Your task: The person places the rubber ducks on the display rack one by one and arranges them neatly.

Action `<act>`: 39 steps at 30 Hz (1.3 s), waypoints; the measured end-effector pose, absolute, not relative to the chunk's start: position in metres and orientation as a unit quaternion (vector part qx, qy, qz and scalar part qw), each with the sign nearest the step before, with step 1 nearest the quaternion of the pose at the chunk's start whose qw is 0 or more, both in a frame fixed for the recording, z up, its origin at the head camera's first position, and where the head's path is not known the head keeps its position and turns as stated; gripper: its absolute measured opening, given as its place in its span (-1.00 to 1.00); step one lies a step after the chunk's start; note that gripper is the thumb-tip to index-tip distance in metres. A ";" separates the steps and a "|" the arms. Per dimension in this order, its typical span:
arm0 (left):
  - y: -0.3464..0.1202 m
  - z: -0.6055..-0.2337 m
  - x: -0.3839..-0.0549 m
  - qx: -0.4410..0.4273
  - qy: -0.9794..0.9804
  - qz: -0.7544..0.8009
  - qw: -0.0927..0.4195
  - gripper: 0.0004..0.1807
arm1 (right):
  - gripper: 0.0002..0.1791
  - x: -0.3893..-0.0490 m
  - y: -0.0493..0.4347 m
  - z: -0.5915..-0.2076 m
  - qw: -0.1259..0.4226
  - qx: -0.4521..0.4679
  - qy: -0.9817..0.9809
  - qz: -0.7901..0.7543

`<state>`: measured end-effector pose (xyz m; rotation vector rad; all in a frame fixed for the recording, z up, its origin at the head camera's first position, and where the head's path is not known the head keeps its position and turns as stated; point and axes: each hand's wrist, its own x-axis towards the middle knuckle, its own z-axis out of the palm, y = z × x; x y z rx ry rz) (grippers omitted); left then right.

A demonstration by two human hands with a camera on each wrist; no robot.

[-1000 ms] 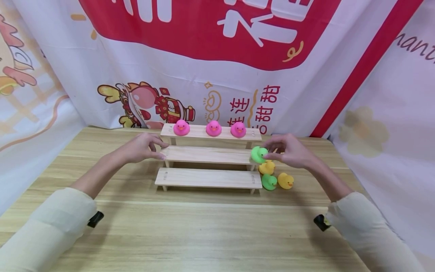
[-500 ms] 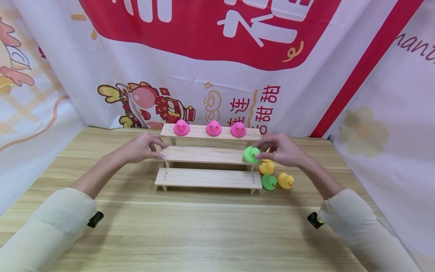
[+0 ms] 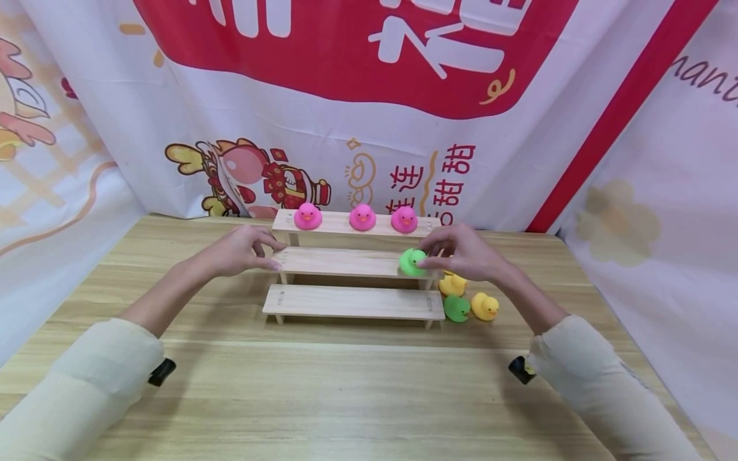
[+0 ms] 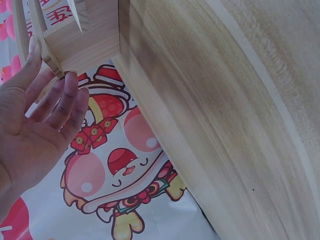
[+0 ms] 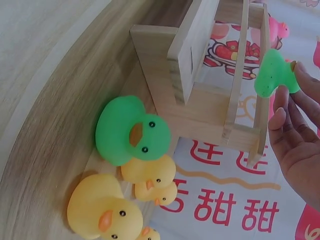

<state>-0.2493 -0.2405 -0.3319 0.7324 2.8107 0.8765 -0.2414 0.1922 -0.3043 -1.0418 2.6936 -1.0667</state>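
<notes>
A three-step wooden display stand (image 3: 354, 301) stands on the table. At the left end of its middle step, my left hand (image 3: 237, 251) grips the board's edge; the left wrist view shows the thumb (image 4: 31, 62) on one face and the fingers curled at the other. My right hand (image 3: 466, 253) pinches a green rubber duck (image 3: 412, 262) at the right part of the middle step. Whether the duck's base touches the board I cannot tell. In the right wrist view, thumb and fingers hold this green duck (image 5: 272, 75) by its head end.
Three pink rubber ducks (image 3: 362, 218) sit on the top step. Right of the stand, another green duck (image 3: 457, 308) and several yellow ducks (image 3: 485, 307) are on the table (image 3: 346, 397). A printed cloth (image 3: 323, 121) hangs right behind the stand.
My right hand has moved left along the middle step with the green duck, from beyond the right end to over the board. My left hand has stayed in place.
</notes>
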 end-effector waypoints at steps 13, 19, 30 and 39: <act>-0.242 -0.333 -0.251 0.246 0.925 0.285 0.050 -0.53 | -0.76 -0.242 0.166 -0.309 0.013 -0.368 0.859 -0.356; -0.242 -0.333 -0.251 0.248 0.924 0.288 0.049 -0.52 | -0.77 -0.243 0.152 -0.309 0.014 -0.378 0.849 -0.370; -0.243 -0.335 -0.251 0.245 0.925 0.287 0.050 -0.53 | -0.75 -0.243 0.126 -0.313 0.008 -0.401 0.829 -0.390; -0.243 -0.335 -0.252 0.245 0.925 0.287 0.049 -0.52 | -0.67 -0.241 0.092 -0.315 0.007 -0.404 0.841 -0.360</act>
